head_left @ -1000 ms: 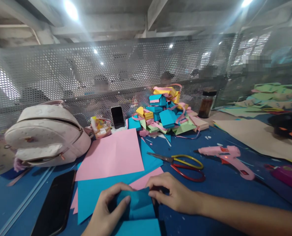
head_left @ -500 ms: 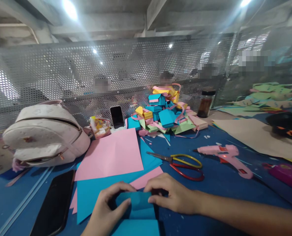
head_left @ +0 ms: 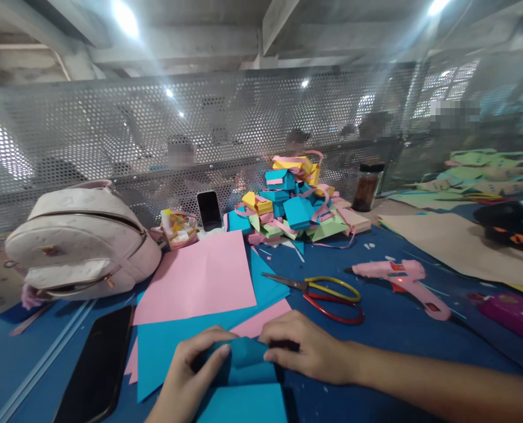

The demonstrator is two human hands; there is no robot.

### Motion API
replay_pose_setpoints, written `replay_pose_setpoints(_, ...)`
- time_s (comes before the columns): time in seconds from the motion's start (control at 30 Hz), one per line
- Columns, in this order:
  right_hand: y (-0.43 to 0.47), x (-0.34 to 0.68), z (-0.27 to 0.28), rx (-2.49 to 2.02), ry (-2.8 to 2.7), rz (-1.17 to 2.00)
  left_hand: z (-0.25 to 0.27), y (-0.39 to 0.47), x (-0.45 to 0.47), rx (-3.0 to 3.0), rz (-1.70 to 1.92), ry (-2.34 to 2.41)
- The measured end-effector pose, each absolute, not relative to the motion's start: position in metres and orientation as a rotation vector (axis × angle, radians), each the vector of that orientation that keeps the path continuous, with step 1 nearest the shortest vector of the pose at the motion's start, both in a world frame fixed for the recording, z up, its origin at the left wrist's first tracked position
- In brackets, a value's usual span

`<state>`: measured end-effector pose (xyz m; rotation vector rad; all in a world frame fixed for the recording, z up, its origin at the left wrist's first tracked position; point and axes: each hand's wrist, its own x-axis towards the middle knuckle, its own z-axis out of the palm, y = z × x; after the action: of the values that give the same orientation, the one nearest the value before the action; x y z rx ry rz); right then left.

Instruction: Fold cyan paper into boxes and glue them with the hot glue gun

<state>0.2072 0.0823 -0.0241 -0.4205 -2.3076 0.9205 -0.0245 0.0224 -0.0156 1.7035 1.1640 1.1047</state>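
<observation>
A piece of blue paper (head_left: 244, 402) with folds across it lies at the bottom middle, its far edge raised between my hands. My left hand (head_left: 202, 358) pinches the left side of that raised flap, thumb on the near face. At the flap's right end, my right hand (head_left: 299, 346) grips the edge between thumb and fingers. Just beyond are sheets of pink paper (head_left: 200, 279) and blue paper (head_left: 160, 352). Scissors (head_left: 314, 294) with one yellow and one red handle lie beyond my right hand, and a pink glue gun (head_left: 402, 279) rests farther right.
A white backpack (head_left: 85, 241) and a black phone (head_left: 96, 364) are at left. Folded paper boxes (head_left: 299, 211) are heaped at the back, beside a dark jar (head_left: 367, 188). A purple tool (head_left: 512, 314) and brown paper (head_left: 446, 241) lie at right. A perforated metal screen (head_left: 226, 117) stands behind.
The raised blue flap has bent over further toward me, with its middle now bulging. Both hands keep their grip and have barely moved.
</observation>
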Motion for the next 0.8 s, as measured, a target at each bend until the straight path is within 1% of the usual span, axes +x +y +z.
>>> replay_pose_setpoints(0.2,0.081,0.208,-0.021,-0.436,-2.289,0.930,-0.012,0.022,-0.023,1.701,1.061,1.193)
replay_pose_setpoints(0.37,0.079,0.209,-0.020,-0.527,-2.252,1.023,-0.015,0.022,-0.024,1.746,1.002,1.268)
replay_pose_setpoints(0.47,0.078,0.209,-0.020,-0.553,-2.233,1.073,-0.017,0.022,-0.025,1.745,1.049,1.339)
replay_pose_setpoints(0.6,0.078,0.208,-0.018,-0.591,-2.181,1.112,-0.019,0.023,-0.026,1.763,1.086,1.313)
replay_pose_setpoints(0.8,0.082,0.206,-0.019,-0.656,-2.151,1.155,-0.023,0.025,-0.024,1.723,1.253,1.291)
